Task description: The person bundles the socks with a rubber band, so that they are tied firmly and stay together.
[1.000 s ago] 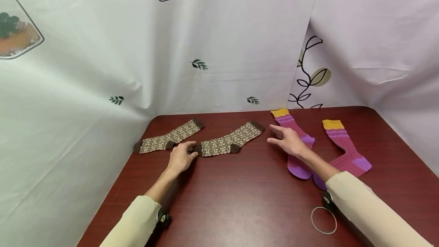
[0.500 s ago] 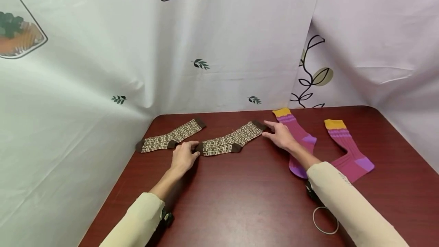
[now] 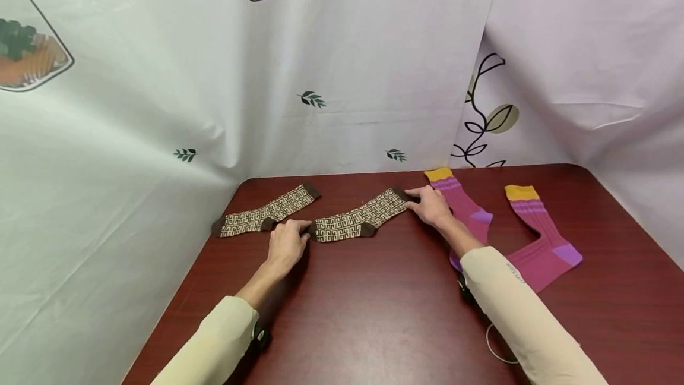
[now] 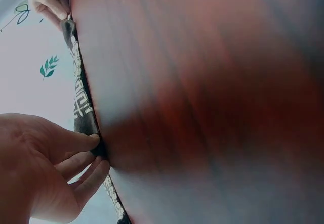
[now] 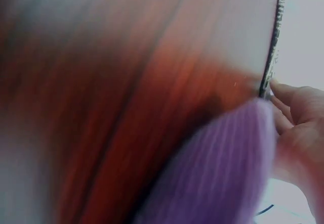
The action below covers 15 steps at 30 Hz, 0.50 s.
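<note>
A brown-and-cream patterned sock (image 3: pixel 342 227) lies flat near the middle of the table, its dark toe to the left and its dark cuff to the right. My left hand (image 3: pixel 285 246) pinches the toe between thumb and fingers; the left wrist view shows the dark fabric (image 4: pixel 85 124) at the fingertips. At the other end, my right hand (image 3: pixel 431 207) has the cuff between thumb and forefinger. Left of it lies a matching patterned sock (image 3: pixel 291 202). Two magenta socks with yellow cuffs are at the right; my right forearm partly covers both the nearer sock (image 3: pixel 470 210) and the farther sock (image 3: pixel 550 251).
The dark red table (image 3: pixel 369 308) ends at a white printed curtain (image 3: pixel 352 64) behind it and on both sides. A thin pale ring (image 3: pixel 497 349) lies under the right sleeve. A purple sock part (image 5: pixel 217 168) looms close in the right wrist view.
My right hand has moved left and closed its thumb and forefinger on the sock's dark cuff. My left hand has stayed at the toe. The socks lie where they were.
</note>
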### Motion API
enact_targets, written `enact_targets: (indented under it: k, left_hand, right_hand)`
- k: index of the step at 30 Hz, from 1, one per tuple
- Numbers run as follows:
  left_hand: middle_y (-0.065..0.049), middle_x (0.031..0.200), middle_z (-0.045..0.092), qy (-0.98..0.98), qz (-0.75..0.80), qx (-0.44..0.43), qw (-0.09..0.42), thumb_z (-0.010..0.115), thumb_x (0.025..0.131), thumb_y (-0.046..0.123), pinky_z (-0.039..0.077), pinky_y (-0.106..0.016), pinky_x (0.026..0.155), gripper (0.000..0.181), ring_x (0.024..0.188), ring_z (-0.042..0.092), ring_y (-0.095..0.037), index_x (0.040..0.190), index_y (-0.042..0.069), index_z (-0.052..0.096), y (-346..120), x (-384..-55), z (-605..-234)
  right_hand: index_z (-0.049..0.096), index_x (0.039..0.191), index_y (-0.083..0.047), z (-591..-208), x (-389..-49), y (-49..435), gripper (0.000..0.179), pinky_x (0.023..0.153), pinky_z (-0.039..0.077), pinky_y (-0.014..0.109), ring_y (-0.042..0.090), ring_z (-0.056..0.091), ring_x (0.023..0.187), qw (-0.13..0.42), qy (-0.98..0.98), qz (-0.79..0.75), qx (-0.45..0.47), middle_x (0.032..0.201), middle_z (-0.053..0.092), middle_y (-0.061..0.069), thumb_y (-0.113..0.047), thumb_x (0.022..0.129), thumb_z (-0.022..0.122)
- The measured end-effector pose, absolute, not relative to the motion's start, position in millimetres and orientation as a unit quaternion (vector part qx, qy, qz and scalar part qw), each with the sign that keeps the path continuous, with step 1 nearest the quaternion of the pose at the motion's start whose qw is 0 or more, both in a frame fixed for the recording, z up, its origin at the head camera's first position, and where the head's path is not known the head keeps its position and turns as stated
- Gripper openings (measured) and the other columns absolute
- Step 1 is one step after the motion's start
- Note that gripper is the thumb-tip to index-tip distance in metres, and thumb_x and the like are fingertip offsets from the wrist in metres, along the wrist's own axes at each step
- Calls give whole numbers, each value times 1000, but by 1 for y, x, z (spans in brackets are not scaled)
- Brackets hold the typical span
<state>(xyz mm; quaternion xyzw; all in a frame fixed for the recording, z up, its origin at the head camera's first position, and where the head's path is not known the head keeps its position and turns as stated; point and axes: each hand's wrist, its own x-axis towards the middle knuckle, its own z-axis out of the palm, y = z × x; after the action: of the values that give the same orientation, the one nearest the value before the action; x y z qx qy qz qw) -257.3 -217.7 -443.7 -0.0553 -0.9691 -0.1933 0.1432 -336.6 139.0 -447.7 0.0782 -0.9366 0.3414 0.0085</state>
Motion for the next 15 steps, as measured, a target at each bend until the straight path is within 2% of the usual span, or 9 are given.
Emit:
enact_targets:
  k: [7, 15]
  left_hand:
    - [-15, 113, 79, -971, -182, -55, 148, 81, 87, 2, 57, -60, 78, 30, 96, 74, -46, 115, 12, 84, -218, -261, -444]
    - [-12, 111, 80, -972, -172, -59, 147, 83, 87, 4, 58, -59, 77, 27, 95, 74, -46, 112, 14, 85, -220, -267, -443]
  right_hand:
    - [74, 134, -7, -447, -340, 135, 36, 109, 44, 60, 47, 55, 135, 43, -938, 339, 52, 140, 66, 21, -13, 99, 75]
    - [80, 125, -10, -447, -342, 129, 29, 101, 50, 60, 46, 64, 123, 64, -941, 330, 30, 131, 72, 18, -12, 96, 79]
